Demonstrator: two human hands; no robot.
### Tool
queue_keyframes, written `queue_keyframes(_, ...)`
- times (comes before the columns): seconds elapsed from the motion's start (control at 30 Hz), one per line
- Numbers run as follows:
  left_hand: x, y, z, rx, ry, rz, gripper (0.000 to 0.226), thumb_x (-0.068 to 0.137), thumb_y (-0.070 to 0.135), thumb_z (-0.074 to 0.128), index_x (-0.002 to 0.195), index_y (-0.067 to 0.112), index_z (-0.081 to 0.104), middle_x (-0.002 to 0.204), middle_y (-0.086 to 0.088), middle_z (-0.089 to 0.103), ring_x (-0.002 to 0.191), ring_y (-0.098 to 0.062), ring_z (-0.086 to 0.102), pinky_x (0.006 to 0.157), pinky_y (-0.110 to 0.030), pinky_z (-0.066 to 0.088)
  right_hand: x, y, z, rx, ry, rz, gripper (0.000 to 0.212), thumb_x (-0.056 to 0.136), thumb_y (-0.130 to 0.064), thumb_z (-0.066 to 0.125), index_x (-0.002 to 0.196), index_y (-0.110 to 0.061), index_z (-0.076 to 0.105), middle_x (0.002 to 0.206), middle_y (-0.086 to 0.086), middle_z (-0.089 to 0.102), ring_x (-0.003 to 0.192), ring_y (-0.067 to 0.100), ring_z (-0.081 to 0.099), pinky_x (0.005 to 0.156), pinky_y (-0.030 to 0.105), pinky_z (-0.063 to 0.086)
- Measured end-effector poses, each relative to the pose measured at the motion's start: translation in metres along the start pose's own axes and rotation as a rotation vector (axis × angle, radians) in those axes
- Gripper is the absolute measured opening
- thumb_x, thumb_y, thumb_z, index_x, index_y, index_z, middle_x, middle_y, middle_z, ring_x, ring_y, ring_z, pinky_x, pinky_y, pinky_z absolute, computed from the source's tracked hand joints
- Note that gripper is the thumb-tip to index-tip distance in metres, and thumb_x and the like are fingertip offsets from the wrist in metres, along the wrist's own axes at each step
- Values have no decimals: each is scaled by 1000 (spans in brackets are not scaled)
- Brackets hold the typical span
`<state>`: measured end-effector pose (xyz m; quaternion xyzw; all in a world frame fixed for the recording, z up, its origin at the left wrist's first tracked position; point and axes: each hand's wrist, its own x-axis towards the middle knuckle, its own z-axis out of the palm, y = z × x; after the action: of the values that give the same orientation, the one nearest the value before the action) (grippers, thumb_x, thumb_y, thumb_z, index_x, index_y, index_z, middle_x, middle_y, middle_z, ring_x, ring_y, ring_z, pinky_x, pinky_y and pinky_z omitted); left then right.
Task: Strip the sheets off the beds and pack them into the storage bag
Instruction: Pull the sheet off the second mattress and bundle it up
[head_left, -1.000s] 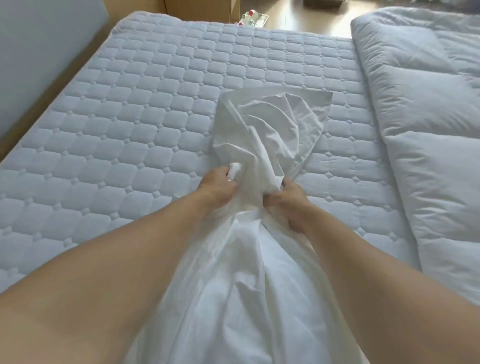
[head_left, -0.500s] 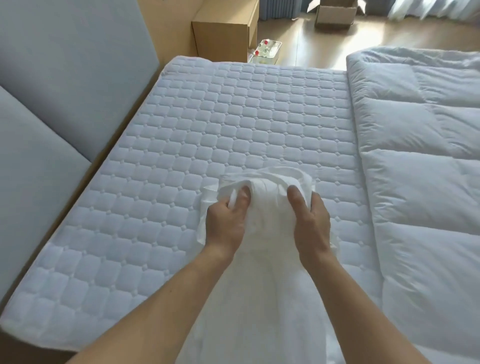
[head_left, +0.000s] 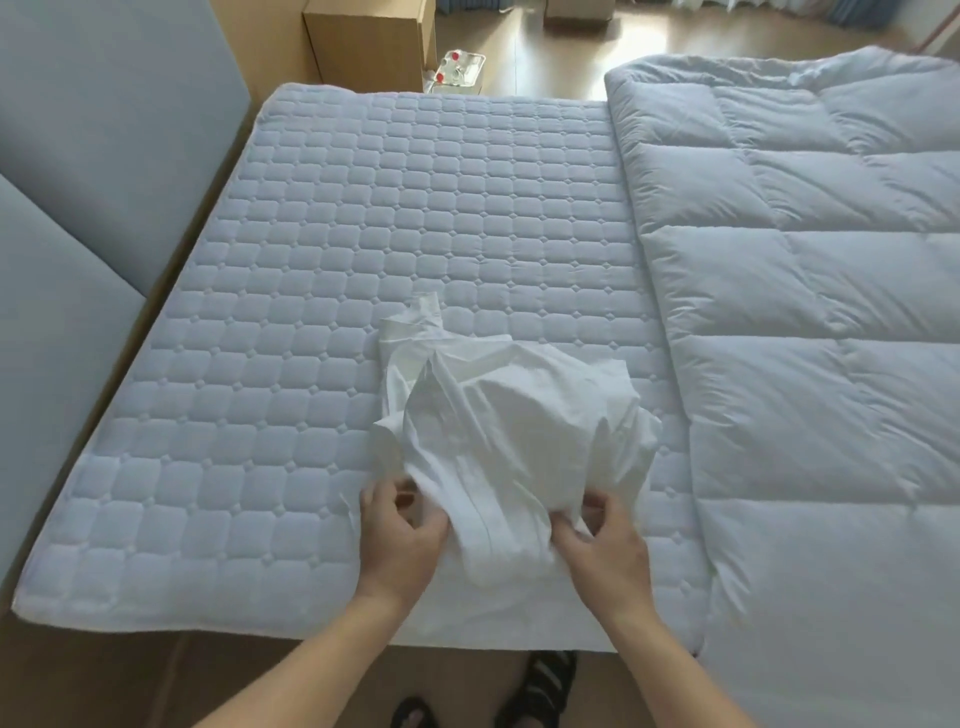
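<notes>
so 2 hands (head_left: 506, 540), 1 bunched sheet (head_left: 514, 431)

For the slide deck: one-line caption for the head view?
Both hands, left hand and right hand, gather a bunched white sheet on the quilted mattress pad, beside a folded duvet.

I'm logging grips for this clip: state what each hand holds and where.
Both hands grip the bunched white sheet at its near, lower end: the left hand on its left edge, the right hand on its right. The bundle rests on the quilted mattress.
</notes>
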<state>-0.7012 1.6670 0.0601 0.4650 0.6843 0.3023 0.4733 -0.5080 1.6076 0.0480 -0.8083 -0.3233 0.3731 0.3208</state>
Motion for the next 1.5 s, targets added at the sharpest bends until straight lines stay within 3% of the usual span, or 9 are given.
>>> queue_keyframes(0.1, 28, 34, 10, 135, 257, 318, 55, 78, 27, 49, 130, 9, 50, 136, -9, 41, 130, -29, 36, 108, -41, 33, 7, -9, -1, -164, 127, -196, 85, 78, -28, 78, 148, -30, 30, 121, -5, 49, 109, 17, 51, 81, 25, 44)
queue_keyframes(0.2, 53, 62, 42, 527, 101, 560, 61, 92, 45, 29, 151, 31, 34, 162, -8, 12, 148, -27, 4, 116, -50, 10, 20, -22, -5, -443, 86, -496, 113, 69, -24, 73, 158, -40, 5, 163, -4, 8, 150, 20, 7, 115, 46, 21)
queue_keyframes(0.33, 67, 26, 83, 785, -185, 327, 54, 99, 51, 14, 152, 48, 7, 164, 8, -16, 144, -21, -31, 115, -58, -12, 55, -45, -11, -440, 0, -605, 87, 73, -47, 43, 151, -50, 6, 166, -13, -9, 151, 10, -20, 119, 58, 2)
queue_keyframes(0.53, 58, -41, 91, 717, -56, 255, 60, 87, 64, -2, 143, 56, -21, 157, 21, -29, 141, -12, -37, 115, -53, -15, 116, -26, 25, -780, -213, -303, 82, 77, -86, 12, 152, -56, -7, 162, -18, -25, 139, 12, -44, 109, 64, -24)
queue_keyframes(0.67, 75, -66, 104, 677, -49, 68, 71, 77, 74, -6, 140, 51, -31, 148, 22, -44, 138, -15, -42, 113, -66, -3, 127, 31, 59, -792, -253, -133, 87, 67, -97, 7, 136, -63, -33, 151, -20, -45, 134, 12, -50, 106, 71, -20)
queue_keyframes(0.83, 103, -97, 125, 702, 7, -2, 81, 75, 79, -1, 141, 46, -32, 150, 14, -44, 141, -24, -38, 111, -67, 4, 147, 62, 91, -777, -135, -117, 102, 59, -101, 5, 141, -54, -33, 151, -11, -48, 139, 18, -45, 110, 77, 4)
queue_keyframes(1.07, 119, -121, 142, 657, 56, 100, 77, 85, 63, 25, 154, 37, 3, 164, -7, 2, 148, -43, 1, 104, -74, 19, 162, 78, 109, -725, -99, -150, 106, 62, -98, -2, 155, -46, -5, 165, -3, -17, 150, 22, -23, 108, 74, 7)
queue_keyframes(1.33, 112, -110, 130, 623, 166, 90, 96, 79, 86, 13, 151, 22, 15, 158, -18, 26, 145, -46, 17, 102, -71, 29, 183, 72, 82, -696, -181, -167, 118, 47, -108, 20, 142, -58, -30, 156, -16, -39, 144, 11, -34, 111, 70, -4)
queue_keyframes(1.5, 120, -105, 125, 685, 137, -202, 124, 56, 93, 31, 154, 29, -5, 162, 8, 1, 148, -31, -10, 110, -65, 16, 207, 56, 66, -628, -268, -80, 144, 32, -110, 36, 145, -51, -31, 156, -8, -42, 144, 13, -37, 111, 71, -5)
